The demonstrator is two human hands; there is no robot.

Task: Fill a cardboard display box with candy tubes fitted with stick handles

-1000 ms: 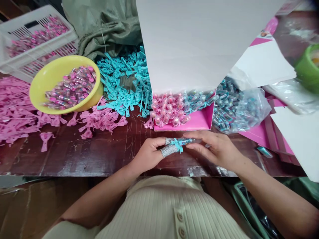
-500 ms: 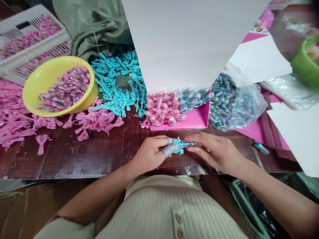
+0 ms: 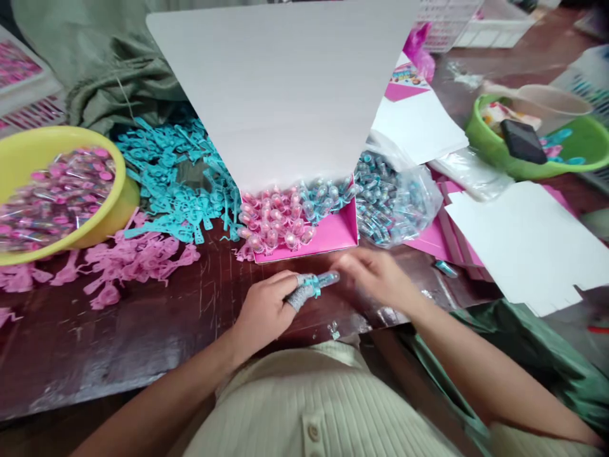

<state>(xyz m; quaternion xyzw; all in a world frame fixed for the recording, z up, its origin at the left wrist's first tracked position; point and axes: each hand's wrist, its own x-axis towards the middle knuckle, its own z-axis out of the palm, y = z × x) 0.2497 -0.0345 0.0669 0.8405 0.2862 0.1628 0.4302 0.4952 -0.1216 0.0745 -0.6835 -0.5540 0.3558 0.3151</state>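
Note:
My left hand, silvery wrapping on its fingers, is closed around a blue plastic holder. A clear rounded tube sticks out of the holder toward the right. At the tube's tip is my right hand, fingers bent and smeared by motion; whether they touch the tube cannot be made out. Just beyond the hands stands a pink box with a raised white lid. Pink-based clear tubes fill its left part, and blue ones stand in rows at the back.
A yellow bowl of pink-capped tubes is at left. Blue holders and pink holders lie in heaps. Right of the box is a plastic bag of blue tubes, with a loose tube, white card sheets and a green basin.
My right hand has let its straightened fingers curl and drawn off the tube, which now shows its bare end. The view has swung to the right.

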